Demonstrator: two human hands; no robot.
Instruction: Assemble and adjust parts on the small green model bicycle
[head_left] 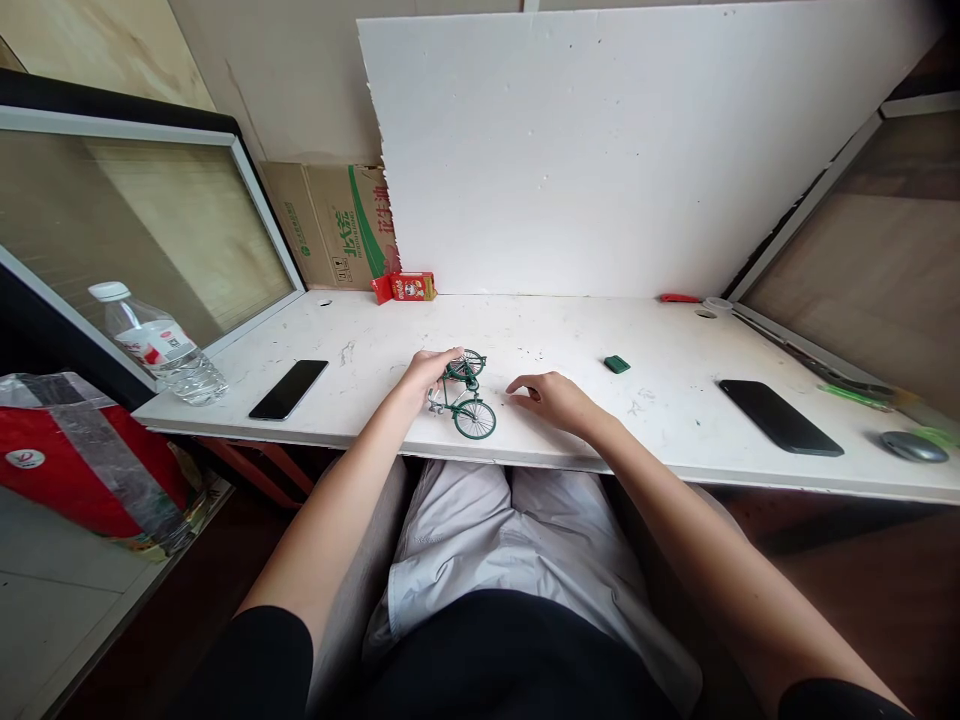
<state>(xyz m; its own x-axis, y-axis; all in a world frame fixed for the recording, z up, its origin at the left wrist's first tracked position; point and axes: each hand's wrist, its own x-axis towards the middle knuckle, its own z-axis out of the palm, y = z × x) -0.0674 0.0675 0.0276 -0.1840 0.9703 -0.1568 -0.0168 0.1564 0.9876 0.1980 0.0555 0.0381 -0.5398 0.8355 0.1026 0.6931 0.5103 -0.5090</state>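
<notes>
A small green model bicycle [454, 402] is near the front edge of the white table, its two spoked wheels toward the right. My left hand [429, 374] grips it by the rear part, thumb stretched over toward the back wheel; the fingers beneath are partly hidden. Just right of the bicycle, my right hand [553, 398] rests low over the tabletop with nothing in it. Its index finger and thumb are apart and point at the bicycle, without touching it. Farther right lies a small dark green block [616, 364], whose kind I cannot make out.
Black phones lie on the left [289, 389] and right [780, 417]. A tilted water bottle [161, 345] is at the left end, a mouse [913, 446] at the right. Behind stand a red packet [412, 287], a carton [330, 225] and a white board [600, 150].
</notes>
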